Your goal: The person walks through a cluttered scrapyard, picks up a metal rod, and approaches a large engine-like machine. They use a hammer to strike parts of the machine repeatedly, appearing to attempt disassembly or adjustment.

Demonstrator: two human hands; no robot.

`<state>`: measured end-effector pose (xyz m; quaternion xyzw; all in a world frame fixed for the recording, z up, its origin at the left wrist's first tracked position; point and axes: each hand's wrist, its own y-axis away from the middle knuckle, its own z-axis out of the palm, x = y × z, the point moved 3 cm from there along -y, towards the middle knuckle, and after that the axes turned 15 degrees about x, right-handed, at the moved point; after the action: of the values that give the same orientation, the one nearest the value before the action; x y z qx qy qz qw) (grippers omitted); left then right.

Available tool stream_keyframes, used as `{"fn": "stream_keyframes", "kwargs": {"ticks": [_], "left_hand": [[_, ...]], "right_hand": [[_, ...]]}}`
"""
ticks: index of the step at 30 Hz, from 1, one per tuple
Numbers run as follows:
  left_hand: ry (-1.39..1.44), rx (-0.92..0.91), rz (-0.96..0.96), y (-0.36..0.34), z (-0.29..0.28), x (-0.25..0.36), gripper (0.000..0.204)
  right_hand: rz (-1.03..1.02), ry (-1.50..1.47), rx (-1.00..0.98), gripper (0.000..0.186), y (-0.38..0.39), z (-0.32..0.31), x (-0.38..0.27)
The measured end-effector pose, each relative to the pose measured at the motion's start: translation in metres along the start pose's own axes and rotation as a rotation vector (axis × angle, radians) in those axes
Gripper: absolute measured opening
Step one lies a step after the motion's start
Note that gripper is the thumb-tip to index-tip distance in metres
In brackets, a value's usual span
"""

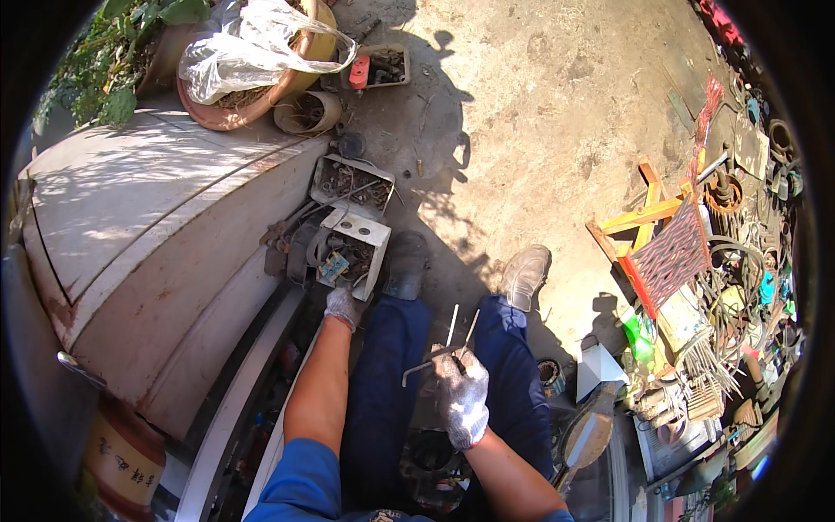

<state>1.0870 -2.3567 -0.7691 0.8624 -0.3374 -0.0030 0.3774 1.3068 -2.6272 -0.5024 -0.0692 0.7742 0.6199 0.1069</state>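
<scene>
Right fingers (449, 365) clamped on thin rods (452, 325), left fingers (340, 299) near white bracket (358, 227), grip unclear

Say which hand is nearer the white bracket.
Left. The left hand is beside the white bracket; the right hand is farther off, toward the picture's lower right.

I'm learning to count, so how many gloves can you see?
2. One glove is on the left hand near the white metal part; the other is on the right hand, which holds thin rods. More could hide in the clutter at right.
</scene>
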Motion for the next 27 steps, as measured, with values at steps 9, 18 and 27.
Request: {"fn": "stream_keyframes", "kwargs": {"ticks": [9, 18, 27], "left_hand": [[0.269, 0.195, -0.297, 0.048, 0.034, -0.025, 0.029], [0.372, -0.028, -0.176, 0.088, -0.001, 0.145, 0.031], [0.585, 0.099, -0.446, 0.087, -0.001, 0.138, 0.032]], "right_hand": [[0.021, -0.063, 0.132, 0.015, -0.006, 0.003, 0.009], [-0.275, 0.14, 0.13, 0.018, -0.009, 0.0, 0.029], [0.052, 0.059, 0.18, 0.012, -0.005, 0.003, 0.02]]}}
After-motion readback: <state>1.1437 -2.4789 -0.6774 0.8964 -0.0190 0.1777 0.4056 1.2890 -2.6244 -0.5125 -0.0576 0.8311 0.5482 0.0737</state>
